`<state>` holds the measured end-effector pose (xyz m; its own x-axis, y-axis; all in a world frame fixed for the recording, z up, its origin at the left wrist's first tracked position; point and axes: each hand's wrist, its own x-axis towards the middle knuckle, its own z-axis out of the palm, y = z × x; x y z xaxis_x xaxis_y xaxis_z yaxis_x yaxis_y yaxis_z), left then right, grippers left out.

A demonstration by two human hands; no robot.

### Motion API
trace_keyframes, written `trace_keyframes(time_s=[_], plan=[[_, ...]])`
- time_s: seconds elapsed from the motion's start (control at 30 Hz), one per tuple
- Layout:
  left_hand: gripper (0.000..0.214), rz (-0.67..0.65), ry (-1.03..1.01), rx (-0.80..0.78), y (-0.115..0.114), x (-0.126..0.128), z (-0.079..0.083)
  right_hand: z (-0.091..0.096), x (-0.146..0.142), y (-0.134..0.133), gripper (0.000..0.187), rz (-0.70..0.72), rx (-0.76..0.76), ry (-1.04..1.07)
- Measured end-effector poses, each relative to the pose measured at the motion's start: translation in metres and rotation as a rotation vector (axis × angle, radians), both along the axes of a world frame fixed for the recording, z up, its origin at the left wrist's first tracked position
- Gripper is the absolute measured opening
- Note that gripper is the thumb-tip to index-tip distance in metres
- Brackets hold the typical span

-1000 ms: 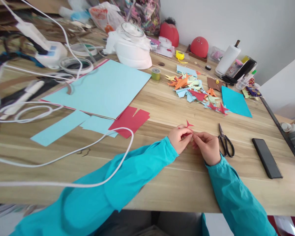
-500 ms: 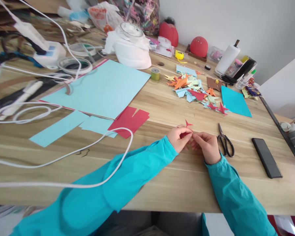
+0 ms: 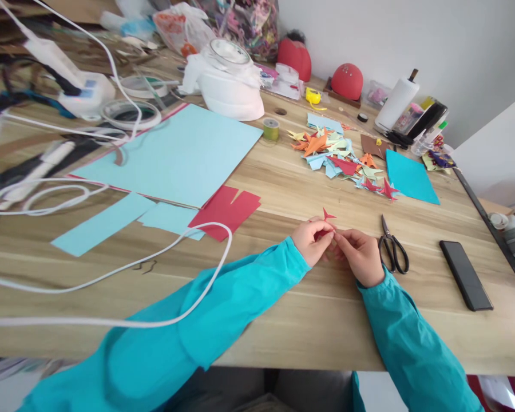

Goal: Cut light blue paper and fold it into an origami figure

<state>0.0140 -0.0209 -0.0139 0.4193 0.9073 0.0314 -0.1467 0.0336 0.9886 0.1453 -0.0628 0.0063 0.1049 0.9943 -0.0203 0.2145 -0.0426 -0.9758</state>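
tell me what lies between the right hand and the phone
In the head view, the black-handled scissors lie between the right hand and the phone, nearer the hand.

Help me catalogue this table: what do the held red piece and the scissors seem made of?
Red piece: likely matte paper, given its thin, sharp points.
Scissors: greyish blades look metal; smooth black handles could be plastic or coated metal.

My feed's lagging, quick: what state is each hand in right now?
Left hand: closed, holding a small red paper piece.
Right hand: closed at that same piece; whether it grips it cannot be told.
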Motion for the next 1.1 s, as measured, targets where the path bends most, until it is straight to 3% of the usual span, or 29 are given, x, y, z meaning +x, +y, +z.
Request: trace_keyframes(time_s=[0.23,0.53,0.9,1.1], plan=[[0.019,-0.024,-0.026,-0.016,0.0005,0.0001,-0.002,-0.0031,0.0035,-0.0012,0.033,0.048,0.073,-0.133],[0.019,0.003,-0.023,-0.036,0.0003,0.0003,-0.0005,-0.0008,0.0039,-0.0003,0.032,0.038,0.052,-0.035],[0.019,-0.015,-0.029,-0.067,-0.0007,0.0004,0.0011,-0.0024,0.0062,-0.0014,0.03,0.059,0.127,-0.278],[0.014,0.018,-0.086,-0.143,0.002,0.0032,0.0004,-0.0031,0.0069,-0.0007,0.03,0.036,0.132,-0.192]])
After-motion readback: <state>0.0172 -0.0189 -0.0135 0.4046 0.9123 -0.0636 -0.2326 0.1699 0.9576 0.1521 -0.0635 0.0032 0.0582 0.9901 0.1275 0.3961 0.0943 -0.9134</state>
